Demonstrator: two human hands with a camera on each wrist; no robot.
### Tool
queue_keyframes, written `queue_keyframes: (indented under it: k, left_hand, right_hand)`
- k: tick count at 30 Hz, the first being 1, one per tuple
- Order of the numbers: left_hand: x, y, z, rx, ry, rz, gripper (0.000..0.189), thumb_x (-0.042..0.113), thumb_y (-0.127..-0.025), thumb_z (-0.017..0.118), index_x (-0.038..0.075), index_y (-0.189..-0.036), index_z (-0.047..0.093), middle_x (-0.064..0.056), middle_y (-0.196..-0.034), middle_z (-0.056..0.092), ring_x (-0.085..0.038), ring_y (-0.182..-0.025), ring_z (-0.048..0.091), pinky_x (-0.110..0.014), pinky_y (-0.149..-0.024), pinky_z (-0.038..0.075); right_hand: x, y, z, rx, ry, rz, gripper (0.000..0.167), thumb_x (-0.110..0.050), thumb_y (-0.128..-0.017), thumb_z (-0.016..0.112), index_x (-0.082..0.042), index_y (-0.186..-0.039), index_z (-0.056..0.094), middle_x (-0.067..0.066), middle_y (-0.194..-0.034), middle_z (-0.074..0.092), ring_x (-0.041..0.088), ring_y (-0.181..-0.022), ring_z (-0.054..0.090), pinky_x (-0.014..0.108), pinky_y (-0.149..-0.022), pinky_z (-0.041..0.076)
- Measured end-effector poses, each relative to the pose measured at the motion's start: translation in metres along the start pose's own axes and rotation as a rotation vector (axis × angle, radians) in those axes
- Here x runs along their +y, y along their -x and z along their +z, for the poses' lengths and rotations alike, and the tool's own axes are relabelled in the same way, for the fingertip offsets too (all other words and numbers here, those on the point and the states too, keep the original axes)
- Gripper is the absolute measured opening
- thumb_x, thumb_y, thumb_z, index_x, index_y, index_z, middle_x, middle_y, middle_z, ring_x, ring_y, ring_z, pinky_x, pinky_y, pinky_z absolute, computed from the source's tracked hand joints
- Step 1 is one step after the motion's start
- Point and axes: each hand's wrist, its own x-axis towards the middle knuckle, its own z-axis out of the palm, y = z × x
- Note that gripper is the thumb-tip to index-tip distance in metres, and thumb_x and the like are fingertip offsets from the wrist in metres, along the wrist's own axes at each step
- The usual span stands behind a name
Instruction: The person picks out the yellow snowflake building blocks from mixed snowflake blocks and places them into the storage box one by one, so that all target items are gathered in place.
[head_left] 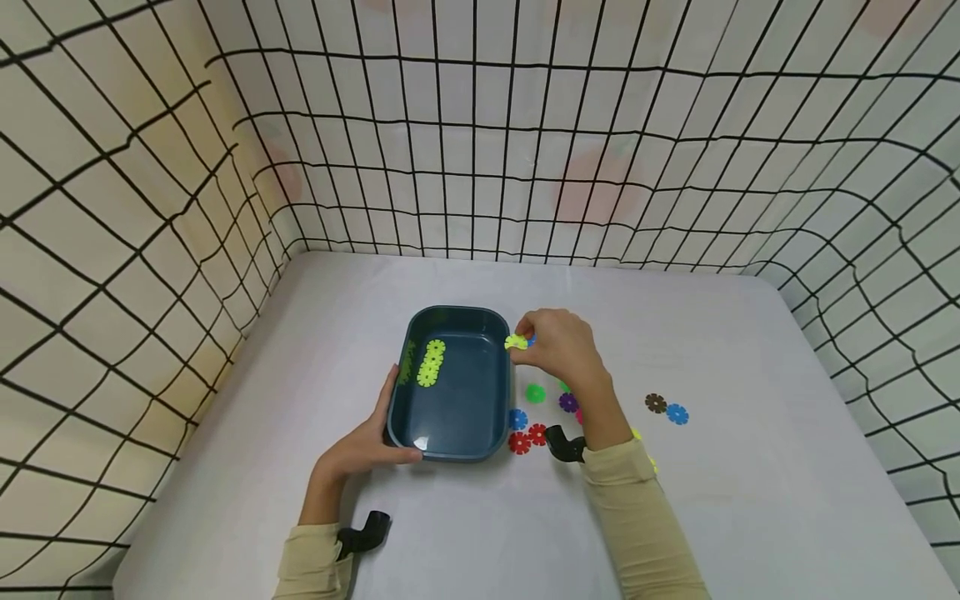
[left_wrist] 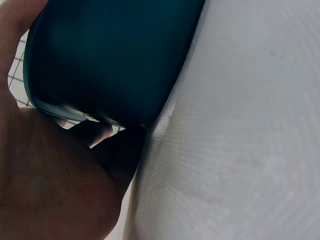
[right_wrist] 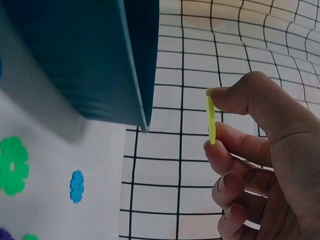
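My right hand [head_left: 558, 343] pinches a yellow flower-shaped plastic disc [right_wrist: 211, 120] between thumb and fingertip, just beside the right rim of a dark blue tray [head_left: 465, 417]. In the right wrist view the disc stands edge-on, and the other fingers are loosely curled below it. My left hand [head_left: 363, 442] holds the tray at its near left corner, thumb at the near side and fingers along the left wall. Several yellow discs [head_left: 431, 363] lie in an overlapping row inside the tray, toward its left. The left wrist view shows the tray wall against the palm.
To the right of the tray lie loose discs: green [head_left: 535, 393], blue [head_left: 517, 419], red [head_left: 519, 442] and purple [head_left: 568, 402], some partly hidden under the right forearm. Farther right are a brown disc [head_left: 656, 403] and another blue disc [head_left: 677, 414]. Black wire mesh [head_left: 472, 150] surrounds the white table.
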Motion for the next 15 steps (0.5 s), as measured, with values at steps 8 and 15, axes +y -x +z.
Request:
queue_keyframes:
  k: [8,15]
  left_hand:
    - [0.001,0.001,-0.001,-0.001,-0.003,-0.009,0.134,0.025,-0.07,0.085,0.029,-0.154,-0.02,-0.004,-0.163,-0.021,-0.038,-0.149,-0.003,-0.065,-0.114,0.018]
    - [0.001,0.0,-0.001,-0.011,0.004,-0.019,0.132,0.026,-0.071,0.084,0.033,-0.153,-0.02,-0.004,-0.163,-0.021,-0.037,-0.149,0.0,-0.063,-0.114,0.02]
  right_hand:
    - [-0.016,-0.013,0.004,-0.039,0.006,-0.035,0.035,-0.041,-0.075,0.079,-0.013,-0.095,0.074,0.002,-0.091,0.072,0.017,-0.077,0.061,0.029,-0.061,0.047]
    - [-0.028,-0.023,0.011,-0.066,0.012,-0.054,0.034,-0.043,-0.075,0.079,-0.016,-0.094,0.073,-0.002,-0.09,0.072,0.014,-0.079,0.062,0.031,-0.067,0.051]
